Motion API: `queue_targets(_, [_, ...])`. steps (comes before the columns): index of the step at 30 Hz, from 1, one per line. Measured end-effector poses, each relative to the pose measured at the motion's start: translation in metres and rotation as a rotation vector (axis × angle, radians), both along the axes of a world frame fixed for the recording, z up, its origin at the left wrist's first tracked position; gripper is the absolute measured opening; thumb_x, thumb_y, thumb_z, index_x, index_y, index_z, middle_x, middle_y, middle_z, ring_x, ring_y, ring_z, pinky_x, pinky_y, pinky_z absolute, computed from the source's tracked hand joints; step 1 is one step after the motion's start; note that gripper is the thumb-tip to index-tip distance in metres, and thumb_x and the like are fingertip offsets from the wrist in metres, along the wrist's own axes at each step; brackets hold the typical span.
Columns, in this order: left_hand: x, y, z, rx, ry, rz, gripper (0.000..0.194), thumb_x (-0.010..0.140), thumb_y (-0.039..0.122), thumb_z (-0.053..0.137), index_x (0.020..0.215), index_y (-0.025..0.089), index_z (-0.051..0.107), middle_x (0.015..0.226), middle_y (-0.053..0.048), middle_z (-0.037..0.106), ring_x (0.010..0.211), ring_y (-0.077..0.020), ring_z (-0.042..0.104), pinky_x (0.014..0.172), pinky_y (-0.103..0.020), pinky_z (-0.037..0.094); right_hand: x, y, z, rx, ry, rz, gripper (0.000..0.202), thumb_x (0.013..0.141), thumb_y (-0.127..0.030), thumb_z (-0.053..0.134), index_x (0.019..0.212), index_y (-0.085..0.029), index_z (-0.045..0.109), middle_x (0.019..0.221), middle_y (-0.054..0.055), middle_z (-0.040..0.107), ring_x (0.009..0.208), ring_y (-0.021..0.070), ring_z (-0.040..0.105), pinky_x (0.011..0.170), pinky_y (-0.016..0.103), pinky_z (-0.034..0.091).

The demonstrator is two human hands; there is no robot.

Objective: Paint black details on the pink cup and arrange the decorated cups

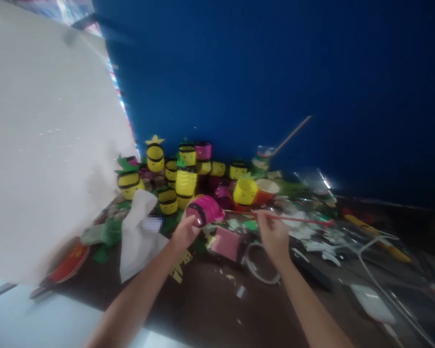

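My left hand [185,231] is closed around a pink cup [207,210] with a black band, tilted on its side. My right hand [273,237] pinches a thin red stick [297,220]; its left end reaches the pink cup's right side, though I cannot tell whether they touch. Just beyond the hands stand a yellow cup [245,191] and an orange cup [266,191] with a pale inside. Several yellow cups with black bands, such as the tall ribbed one [186,181], are grouped behind the left hand. A pink block [226,243] lies between my hands.
White crumpled paper [139,237] and a red round lid [69,261] lie at left. White scraps [311,232], a clear ring [261,263], a white cable [369,266] and a yellow-handled tool [379,239] are at right. A blue wall [275,72] rises behind.
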State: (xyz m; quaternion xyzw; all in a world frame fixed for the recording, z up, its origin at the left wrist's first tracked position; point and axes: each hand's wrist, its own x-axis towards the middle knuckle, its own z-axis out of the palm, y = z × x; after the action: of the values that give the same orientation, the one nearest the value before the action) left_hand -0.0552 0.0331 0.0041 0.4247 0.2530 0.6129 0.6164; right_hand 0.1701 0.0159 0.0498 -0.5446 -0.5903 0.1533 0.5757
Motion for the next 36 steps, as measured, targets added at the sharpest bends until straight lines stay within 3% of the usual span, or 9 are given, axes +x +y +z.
queue_targets(7, [-0.002, 0.003, -0.001, -0.076, -0.149, -0.228, 0.050, 0.070, 0.059, 0.053, 0.103, 0.023, 0.064, 0.107, -0.007, 0.068, 0.111, -0.0300, 0.057, 0.093, -0.058, 0.044, -0.012, 0.021, -0.003, 0.063, -0.378, 0.090, 0.027, 0.087, -0.040, 0.046, 0.079, -0.021, 0.064, 0.075, 0.005, 0.070, 0.076, 0.0208, 0.066, 0.076, 0.034, 0.050])
queue_targets(11, [-0.003, 0.004, -0.002, -0.127, -0.142, -0.216, 0.048, 0.072, 0.058, 0.051, 0.104, 0.024, 0.062, 0.113, -0.006, 0.065, 0.117, -0.0295, 0.052, 0.093, -0.060, 0.043, -0.015, 0.029, -0.006, 0.139, -0.485, 0.144, 0.027, 0.087, -0.040, 0.046, 0.081, -0.022, 0.065, 0.081, 0.006, 0.070, 0.084, 0.0224, 0.065, 0.082, 0.037, 0.049])
queue_targets(18, [-0.001, 0.002, 0.000, -0.186, -0.273, -0.240, 0.039, 0.076, 0.045, 0.053, 0.106, 0.023, 0.063, 0.113, -0.004, 0.066, 0.120, -0.0279, 0.050, 0.100, -0.057, 0.037, -0.019, 0.032, -0.002, 0.181, -0.547, 0.174, 0.028, 0.088, -0.039, 0.046, 0.079, -0.022, 0.066, 0.078, 0.006, 0.070, 0.082, 0.0223, 0.064, 0.080, 0.036, 0.048])
queue_targets(25, [0.000, 0.003, -0.001, -0.288, -0.507, -0.297, 0.033, 0.078, 0.023, 0.053, 0.109, 0.021, 0.062, 0.107, -0.005, 0.068, 0.113, -0.0248, 0.055, 0.104, -0.053, 0.031, -0.023, 0.035, 0.008, 0.026, -0.477, 0.128, 0.043, 0.088, -0.048, 0.040, 0.066, -0.019, 0.062, 0.068, 0.008, 0.069, 0.068, 0.0203, 0.065, 0.067, 0.029, 0.047])
queue_targets(32, [0.000, 0.003, 0.002, -0.337, -0.536, -0.293, 0.026, 0.079, 0.021, 0.052, 0.101, 0.019, 0.065, 0.097, -0.004, 0.071, 0.099, -0.0231, 0.062, 0.103, -0.054, 0.031, -0.022, 0.037, 0.016, -0.143, -0.279, -0.028, 0.054, 0.083, -0.063, 0.036, 0.066, -0.017, 0.061, 0.061, 0.009, 0.067, 0.060, 0.0190, 0.062, 0.063, 0.028, 0.045])
queue_targets(36, [0.001, 0.002, 0.005, -0.364, -0.543, -0.256, 0.025, 0.078, 0.020, 0.052, 0.099, 0.019, 0.066, 0.094, -0.004, 0.072, 0.096, -0.0221, 0.063, 0.103, -0.053, 0.031, -0.024, 0.038, 0.015, -0.143, -0.251, 0.004, 0.058, 0.080, -0.067, 0.036, 0.067, -0.017, 0.062, 0.064, 0.010, 0.068, 0.062, 0.0197, 0.062, 0.064, 0.029, 0.045])
